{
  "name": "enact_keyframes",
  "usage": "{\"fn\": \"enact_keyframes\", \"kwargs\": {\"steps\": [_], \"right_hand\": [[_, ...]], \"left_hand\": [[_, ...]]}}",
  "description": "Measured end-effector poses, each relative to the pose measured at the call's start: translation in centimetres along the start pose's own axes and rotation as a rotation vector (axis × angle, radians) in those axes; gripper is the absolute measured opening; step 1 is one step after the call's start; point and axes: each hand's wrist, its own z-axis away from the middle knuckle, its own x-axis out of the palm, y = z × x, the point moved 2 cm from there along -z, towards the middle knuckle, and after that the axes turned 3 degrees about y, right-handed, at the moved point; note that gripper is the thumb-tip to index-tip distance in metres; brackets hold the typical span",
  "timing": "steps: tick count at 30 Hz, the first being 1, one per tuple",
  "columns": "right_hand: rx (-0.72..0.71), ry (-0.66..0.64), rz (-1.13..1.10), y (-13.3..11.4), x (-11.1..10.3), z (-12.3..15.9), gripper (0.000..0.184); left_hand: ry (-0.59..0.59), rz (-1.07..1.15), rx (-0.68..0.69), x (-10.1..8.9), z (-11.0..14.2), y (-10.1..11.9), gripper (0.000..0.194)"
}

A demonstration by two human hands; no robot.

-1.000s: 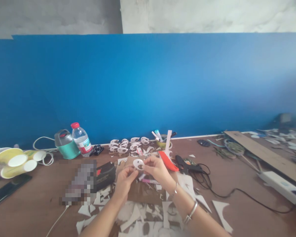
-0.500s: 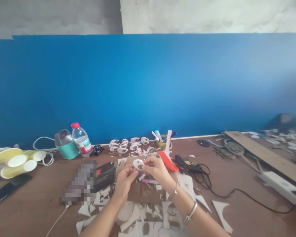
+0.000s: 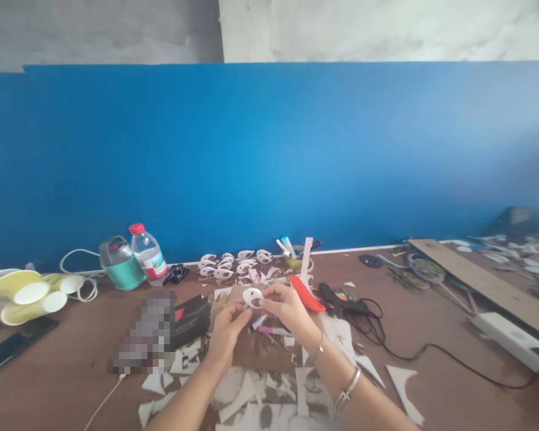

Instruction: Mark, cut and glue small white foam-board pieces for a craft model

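The worktop (image 3: 431,323) is bare between the white offcut (image 3: 404,389) at its near right and the white power strip (image 3: 512,344), except for a black cord (image 3: 413,357) crossing there. The glue gun (image 3: 344,302) and red piece (image 3: 305,293) block the way right of the centre; the black box (image 3: 193,320) blocks the left. White scraps (image 3: 251,389) crowd the near middle.

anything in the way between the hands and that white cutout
Nothing visible: the left hand and right hand both pinch the white cutout directly. The paper scraps lie on the table, not between them.
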Motion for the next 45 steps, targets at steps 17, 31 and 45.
{"fn": "enact_keyframes", "kwargs": {"steps": [17, 31, 45], "right_hand": [[0.152, 0.045, -0.186, 0.0, -0.1, 0.1, 0.029], [0.148, 0.016, -0.18, -0.1, -0.5, -0.1, 0.031], [0.034, -0.151, 0.329, -0.7, -2.1, -0.4, 0.012]], "left_hand": [[-0.005, -0.044, 0.009, 0.1, 0.5, 0.5, 0.025], [0.0, 0.01, 0.006, 0.1, 0.4, 0.3, 0.028], [-0.017, -0.04, 0.032, 0.1, 0.0, 0.0, 0.03]]}}
